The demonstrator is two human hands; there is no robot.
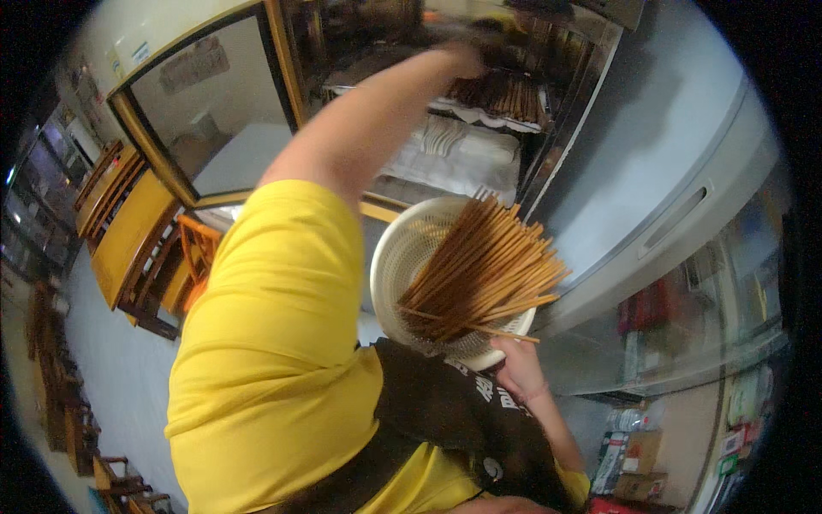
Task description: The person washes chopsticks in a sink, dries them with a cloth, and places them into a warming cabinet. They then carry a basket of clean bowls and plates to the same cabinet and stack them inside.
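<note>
My right hand [521, 366] grips the near rim of a round cream plastic colander [393, 257], its thumb over the edge. A thick bundle of wooden chopsticks [488, 270] leans in the colander, with metal fork tines [483, 193] at its upper end. One chopstick lies across the rim close to my right thumb. My left arm reaches up into a dark open cabinet, and my left hand [467, 59] is blurred over an upper tray of dark chopsticks [514, 99]; its fingers and anything in them cannot be made out. Below that tray lie white spoons [443, 136] on white cloth [475, 160].
A gold-framed glass door [237, 103] stands at the left of the cabinet. Wooden tables [131, 238] and an orange chair [196, 257] are farther left. A pale appliance-like panel with a recessed handle [674, 218] borders the right, beside a glass case and boxes [642, 450].
</note>
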